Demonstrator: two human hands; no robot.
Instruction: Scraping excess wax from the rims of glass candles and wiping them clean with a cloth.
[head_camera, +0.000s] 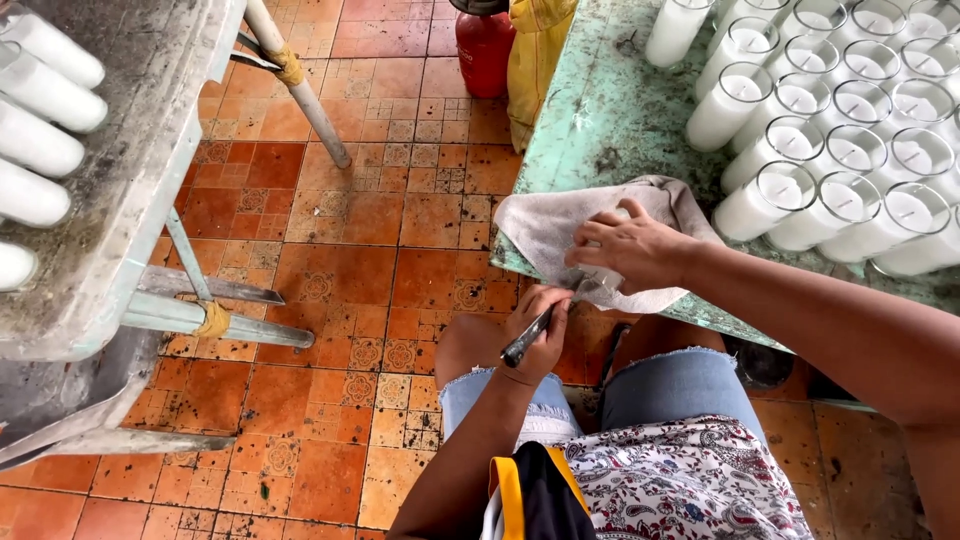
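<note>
A dark-handled tool (530, 340) is gripped in the left hand (538, 335), just below the green table (600, 110); a glass candle (600, 282) on the grey cloth (550, 225) is grasped by the right hand (635, 250).

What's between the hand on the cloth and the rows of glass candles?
In the head view, between the right hand and the glass candles lies a fold of the grey cloth, then bare green tabletop.
</note>
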